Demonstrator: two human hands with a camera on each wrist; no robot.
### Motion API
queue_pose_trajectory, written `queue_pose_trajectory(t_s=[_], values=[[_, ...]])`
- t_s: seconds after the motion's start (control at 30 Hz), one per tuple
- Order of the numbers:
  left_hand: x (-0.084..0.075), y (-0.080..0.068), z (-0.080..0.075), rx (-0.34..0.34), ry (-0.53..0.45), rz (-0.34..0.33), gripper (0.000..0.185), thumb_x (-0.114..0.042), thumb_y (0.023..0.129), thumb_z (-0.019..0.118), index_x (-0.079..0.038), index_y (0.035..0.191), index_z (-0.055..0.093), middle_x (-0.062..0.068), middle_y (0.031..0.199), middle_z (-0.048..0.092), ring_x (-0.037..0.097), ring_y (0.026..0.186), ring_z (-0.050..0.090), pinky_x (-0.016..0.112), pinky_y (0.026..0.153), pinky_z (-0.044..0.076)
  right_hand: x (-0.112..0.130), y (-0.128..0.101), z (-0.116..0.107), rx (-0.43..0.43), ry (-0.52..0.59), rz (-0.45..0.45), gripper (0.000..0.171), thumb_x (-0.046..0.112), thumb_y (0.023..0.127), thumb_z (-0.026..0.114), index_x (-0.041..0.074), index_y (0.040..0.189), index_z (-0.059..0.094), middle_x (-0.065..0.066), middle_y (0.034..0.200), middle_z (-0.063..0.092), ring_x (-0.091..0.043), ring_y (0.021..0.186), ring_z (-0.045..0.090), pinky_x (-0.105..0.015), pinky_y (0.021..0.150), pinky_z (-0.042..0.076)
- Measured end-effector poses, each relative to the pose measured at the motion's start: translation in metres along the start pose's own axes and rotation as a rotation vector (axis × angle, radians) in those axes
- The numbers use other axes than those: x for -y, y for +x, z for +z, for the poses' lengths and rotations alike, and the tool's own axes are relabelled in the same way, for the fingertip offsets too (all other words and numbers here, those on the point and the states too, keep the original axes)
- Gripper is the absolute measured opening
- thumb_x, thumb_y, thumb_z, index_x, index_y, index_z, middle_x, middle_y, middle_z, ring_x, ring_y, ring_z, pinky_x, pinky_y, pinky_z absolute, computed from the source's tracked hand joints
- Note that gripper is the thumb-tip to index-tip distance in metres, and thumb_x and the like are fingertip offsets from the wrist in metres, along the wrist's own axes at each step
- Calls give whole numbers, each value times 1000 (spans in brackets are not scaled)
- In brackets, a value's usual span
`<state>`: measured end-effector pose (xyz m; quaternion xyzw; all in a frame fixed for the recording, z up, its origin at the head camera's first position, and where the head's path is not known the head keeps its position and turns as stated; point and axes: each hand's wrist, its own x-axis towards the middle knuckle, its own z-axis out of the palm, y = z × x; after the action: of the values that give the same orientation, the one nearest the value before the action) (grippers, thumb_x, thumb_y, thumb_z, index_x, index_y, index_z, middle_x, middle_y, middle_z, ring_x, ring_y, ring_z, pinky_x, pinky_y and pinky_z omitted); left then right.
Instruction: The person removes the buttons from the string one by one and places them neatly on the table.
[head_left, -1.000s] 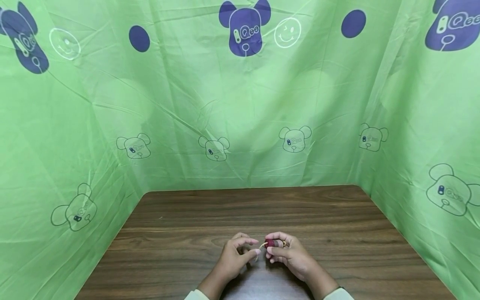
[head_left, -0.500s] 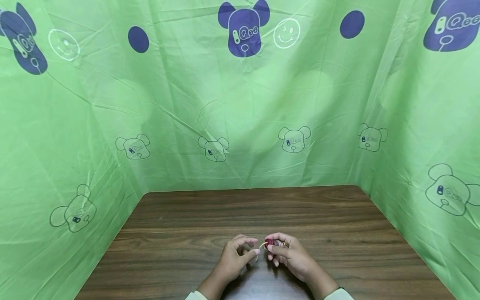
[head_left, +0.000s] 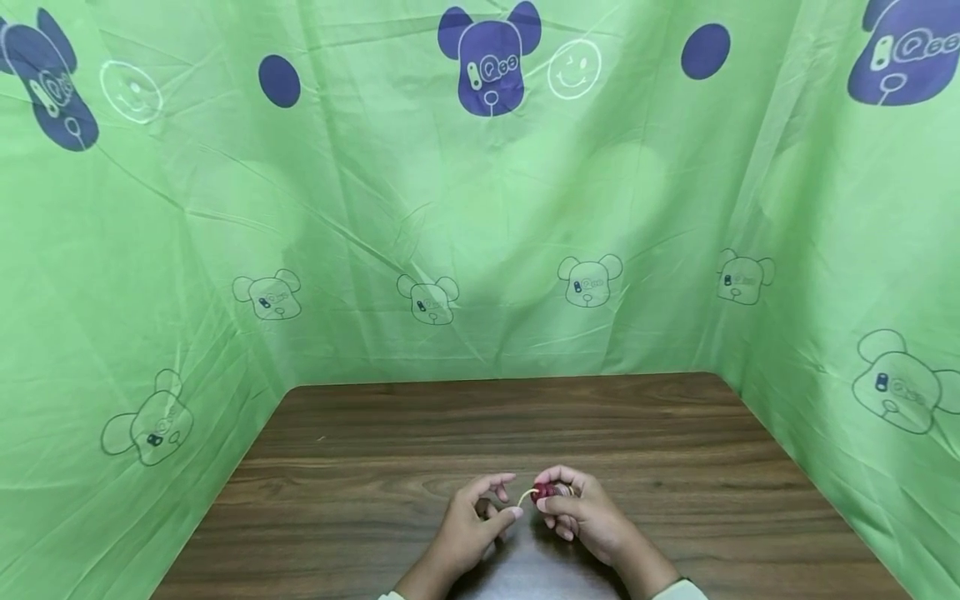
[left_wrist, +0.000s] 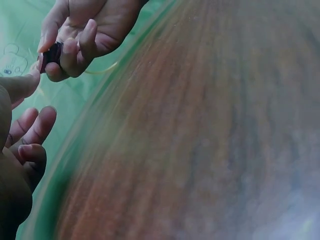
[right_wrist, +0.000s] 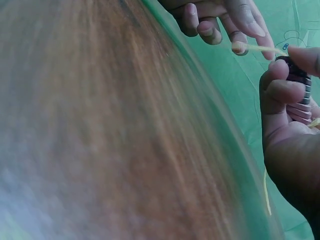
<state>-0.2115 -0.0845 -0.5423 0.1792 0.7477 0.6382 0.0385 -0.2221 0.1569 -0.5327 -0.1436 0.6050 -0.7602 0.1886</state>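
My right hand (head_left: 588, 512) grips a short stack of disc-shaped beads (head_left: 542, 492) between thumb and fingers. The discs run from dark red at the left end to pale pink near the palm, as the right wrist view shows on the bead stack (right_wrist: 299, 95). A thin yellow cord (head_left: 527, 494) comes out of the stack's left end and reaches my left thumb tip. My left hand (head_left: 472, 521) stands beside it, thumb and forefinger spread apart. Another length of yellow cord (right_wrist: 267, 192) hangs below my right hand.
Both hands are over the front part of a brown wood-grain table (head_left: 420, 425). A green curtain (head_left: 495, 333) with bear prints surrounds its back and sides.
My left forefinger and thumb have spread further apart, and the cord's loose end no longer shows below the thumb. The bead stack has tilted and shifted slightly in my right hand.
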Motion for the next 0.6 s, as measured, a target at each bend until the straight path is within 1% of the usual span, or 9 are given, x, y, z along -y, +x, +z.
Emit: queue_pose_trajectory(t_s=[0.13,0.2,0.3,0.5,0.6], values=[[0,-2,1,-2,-2,0,52,-10,96,84,1,143,66,28,119,62,0,64,61,13,54,48,0,-1,-1,0,-17,15,26,-1,95,74,4,118,62,5,84,70,-4,65,59,-14,48,39],[1,-2,1,-8,-3,7,52,-10,95,84,1,142,66,30,119,62,-2,64,59,13,54,48,1,-2,-1,2,-24,24,26,0,95,75,4,118,63,6,83,70,-4,64,58,-14,48,38],[2,-3,2,-16,12,27,51,-10,94,85,1,141,68,29,117,63,-3,64,58,12,55,49,1,-3,-1,4,-32,29,23,3,97,76,6,117,65,7,81,70,-3,62,56,-14,48,37],[-2,-7,6,-26,86,119,49,-11,93,87,2,137,70,23,111,65,-2,67,59,15,56,54,2,-4,-1,-1,-57,16,12,8,101,75,12,112,70,10,79,66,-2,62,55,-13,49,35],[-5,-8,7,-37,131,167,46,-12,93,87,-1,135,72,22,108,67,-3,68,58,17,58,56,2,-4,0,-4,-72,13,8,10,102,74,13,110,71,10,77,64,-2,61,54,-13,49,34]])
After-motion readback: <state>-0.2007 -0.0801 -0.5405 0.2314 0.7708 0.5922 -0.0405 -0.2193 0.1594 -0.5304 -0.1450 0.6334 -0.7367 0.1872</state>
